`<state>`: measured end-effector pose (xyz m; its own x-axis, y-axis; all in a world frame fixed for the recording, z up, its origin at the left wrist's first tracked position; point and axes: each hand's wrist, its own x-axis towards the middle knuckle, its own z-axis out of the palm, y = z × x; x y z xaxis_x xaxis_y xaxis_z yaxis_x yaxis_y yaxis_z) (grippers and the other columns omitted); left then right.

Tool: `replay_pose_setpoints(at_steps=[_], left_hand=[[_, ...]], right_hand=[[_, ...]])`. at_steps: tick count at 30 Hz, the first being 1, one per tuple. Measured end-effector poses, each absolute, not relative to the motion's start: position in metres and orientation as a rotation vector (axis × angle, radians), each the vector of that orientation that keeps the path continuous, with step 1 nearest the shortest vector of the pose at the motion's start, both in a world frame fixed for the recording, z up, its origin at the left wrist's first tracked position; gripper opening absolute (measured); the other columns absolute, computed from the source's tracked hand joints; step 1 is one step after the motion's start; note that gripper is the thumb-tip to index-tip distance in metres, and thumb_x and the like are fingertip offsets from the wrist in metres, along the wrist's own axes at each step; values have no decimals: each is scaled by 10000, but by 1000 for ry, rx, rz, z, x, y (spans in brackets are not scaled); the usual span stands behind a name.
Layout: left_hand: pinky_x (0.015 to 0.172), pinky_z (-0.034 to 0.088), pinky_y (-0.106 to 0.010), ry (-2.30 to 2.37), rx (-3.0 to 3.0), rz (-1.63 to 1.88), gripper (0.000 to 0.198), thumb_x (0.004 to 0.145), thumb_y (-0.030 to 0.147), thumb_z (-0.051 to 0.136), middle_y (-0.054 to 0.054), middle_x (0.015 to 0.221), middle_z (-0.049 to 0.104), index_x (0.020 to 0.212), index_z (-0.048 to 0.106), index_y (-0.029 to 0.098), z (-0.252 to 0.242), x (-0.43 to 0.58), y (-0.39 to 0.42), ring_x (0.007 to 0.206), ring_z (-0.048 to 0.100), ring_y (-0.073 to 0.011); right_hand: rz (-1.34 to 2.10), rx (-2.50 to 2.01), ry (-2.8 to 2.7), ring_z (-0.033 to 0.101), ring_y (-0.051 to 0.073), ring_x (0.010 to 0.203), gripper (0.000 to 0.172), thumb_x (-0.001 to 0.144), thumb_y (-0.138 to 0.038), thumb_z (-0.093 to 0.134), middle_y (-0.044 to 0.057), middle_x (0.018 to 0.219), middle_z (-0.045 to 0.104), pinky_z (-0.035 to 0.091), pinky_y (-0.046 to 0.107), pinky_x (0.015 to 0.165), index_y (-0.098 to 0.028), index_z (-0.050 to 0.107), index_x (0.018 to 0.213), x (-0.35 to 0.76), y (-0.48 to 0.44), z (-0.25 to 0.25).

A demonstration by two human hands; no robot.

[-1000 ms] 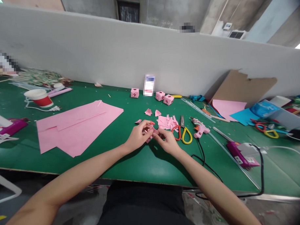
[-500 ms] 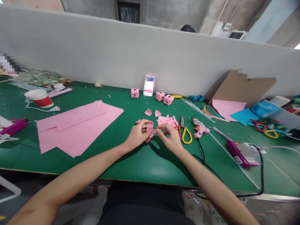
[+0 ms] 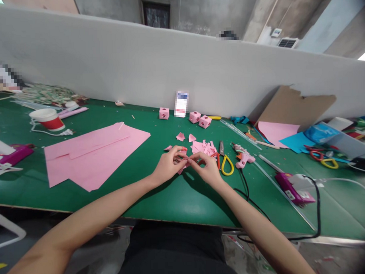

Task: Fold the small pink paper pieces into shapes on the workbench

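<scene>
Between my hands, above the green table, is a small folded piece of pink paper [image 3: 180, 172], mostly covered by fingers. My left hand [image 3: 170, 163] grips it from the left with thumb and fingers; something red shows around one fingertip. From the right, my right hand [image 3: 205, 165] pinches the paper's edge, fingertips touching those of the left. Just beyond lie pink paper scraps [image 3: 204, 147] and two curled pink pieces, one a small petal-like piece [image 3: 192, 138]. Close to my right hand rest yellow-handled scissors [image 3: 227, 166] and a pink glue gun [image 3: 244, 156].
Large pink paper sheets [image 3: 99, 156] lie on the left, with a red and white cup [image 3: 47, 119] behind. Several pink paper cubes [image 3: 164, 113] stand near the partition [image 3: 123, 67]. A purple power strip [image 3: 294, 188], cables and a cardboard sheet [image 3: 292, 109] occupy the right.
My right hand has shifted slightly left, bringing its fingertips against the left hand's. Less of the pink paper shows between them now.
</scene>
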<state>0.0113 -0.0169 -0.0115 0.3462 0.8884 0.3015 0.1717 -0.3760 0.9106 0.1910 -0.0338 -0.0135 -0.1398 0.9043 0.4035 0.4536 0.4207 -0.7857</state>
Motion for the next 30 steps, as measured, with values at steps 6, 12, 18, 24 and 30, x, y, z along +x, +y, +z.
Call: replay_pose_setpoints(at_steps=[6,12,18,24,30], left_hand=[[554,527,-234,1004,1770,1093,328,832,309,660,-42,899,728,1113,536,194,-10,12,-18,672,697,-155],[563,520,-230,1006,1778,1087,301,837,294,651,-36,895,736,1097,536,195,-13,11,-16,674,696,-151],[669,546,-265,1005,1787,1094,297,823,289,666,-26,878,745,1075,540,196,-10,11,-16,769,710,-171],[689,551,-281,986,1757,1112,292,816,280,664,-19,867,743,1069,541,199,-9,11,-16,771,710,-173],[722,537,-281,1035,1748,1116,287,800,248,665,-17,848,739,1047,531,193,-9,11,-15,762,704,-168]], right_hand=[[649,-1189,-1730,657,179,704,167,848,-337,622,46,779,721,496,286,621,-184,676,808,187,-36,-13],[538,-1201,-1788,641,163,673,160,869,-319,596,35,762,712,496,275,606,-188,670,815,187,-38,-15],[273,-1104,-1921,635,168,744,138,891,-271,575,49,832,703,496,281,650,-195,690,894,189,-38,-15],[344,-1110,-1800,639,156,708,113,868,-264,608,38,835,702,498,262,593,-197,688,909,187,-38,-17],[442,-1024,-1828,645,170,778,152,844,-220,591,52,869,712,508,277,641,-201,719,924,188,-40,-12]])
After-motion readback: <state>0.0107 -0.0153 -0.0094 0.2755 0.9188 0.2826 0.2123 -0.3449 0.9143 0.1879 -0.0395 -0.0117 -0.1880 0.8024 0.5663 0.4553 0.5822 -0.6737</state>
